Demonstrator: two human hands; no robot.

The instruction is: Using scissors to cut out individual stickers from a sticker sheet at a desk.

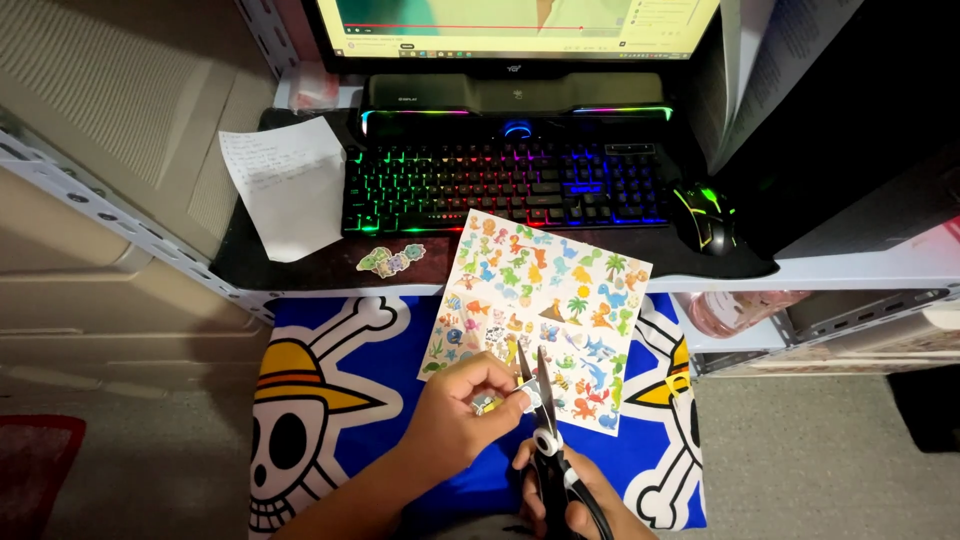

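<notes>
A white sticker sheet [545, 300] covered with small colourful dinosaur and animal pictures lies tilted from the desk edge down over my lap. My left hand [460, 410] pinches the sheet's lower edge, a small piece showing between its fingers. Below it, my right hand [575, 500] grips black scissors [540, 420] with a white pivot, blades pointing up into the sheet's bottom edge. A small cut-out sticker cluster [392, 259] rests on the black desk mat, left of the sheet.
A rainbow-lit keyboard [505, 185], a lit mouse [705, 215], a handwritten paper note [285, 185] and a monitor [515, 25] sit on the desk. A blue cloth with skull prints [330, 390] covers my lap. A pink bottle [740, 310] lies under the shelf at right.
</notes>
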